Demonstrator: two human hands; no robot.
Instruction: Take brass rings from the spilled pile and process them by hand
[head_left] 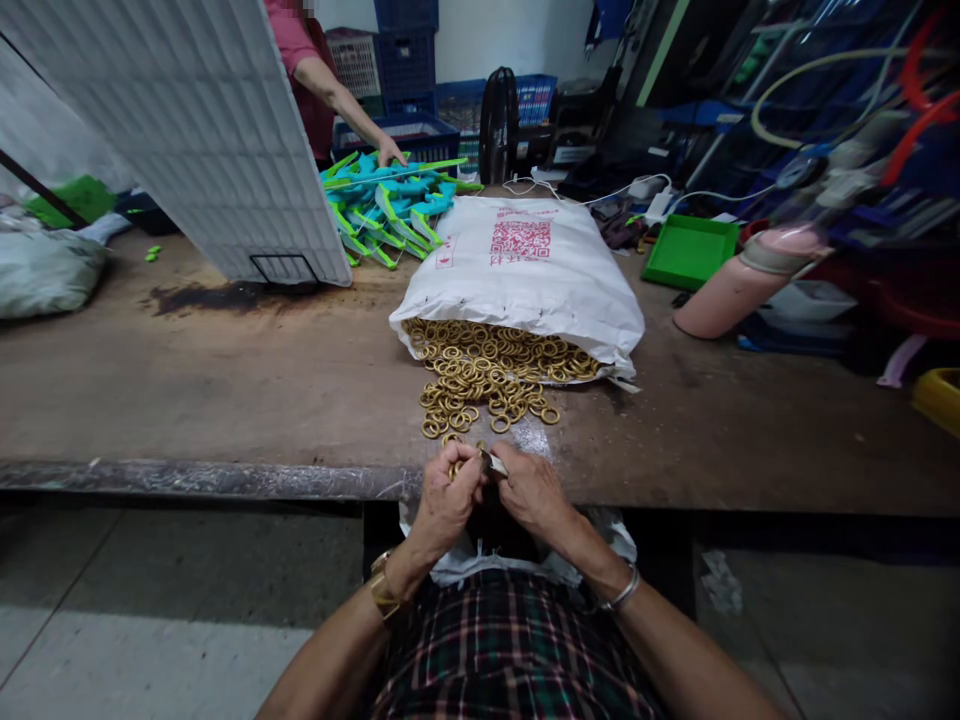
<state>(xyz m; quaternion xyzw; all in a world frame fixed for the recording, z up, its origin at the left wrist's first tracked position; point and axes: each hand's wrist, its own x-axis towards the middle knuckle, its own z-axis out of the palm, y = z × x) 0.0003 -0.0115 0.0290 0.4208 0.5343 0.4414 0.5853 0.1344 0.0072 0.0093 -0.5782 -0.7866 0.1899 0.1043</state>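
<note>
At the table's front edge my left hand (448,492) is closed around gold rings (454,468). Beside it, my right hand (534,492) pinches a small pale blade-like tool (496,464), its tip close to the ring between my fingers. Just beyond both hands lies a loose pile of gold rings (480,390). It spills from the open mouth of a white sack (585,270) with red print, which lies on its side and holds many more rings. Below my hands, a white bag edge (480,568) shows at my lap.
A white ribbed panel (217,130) stands on the brown table (225,400) at the left. Behind, a person's hand (390,150) touches blue-green plastic pieces (390,200). A green tray (691,250) and a pink bottle (739,285) are at the right.
</note>
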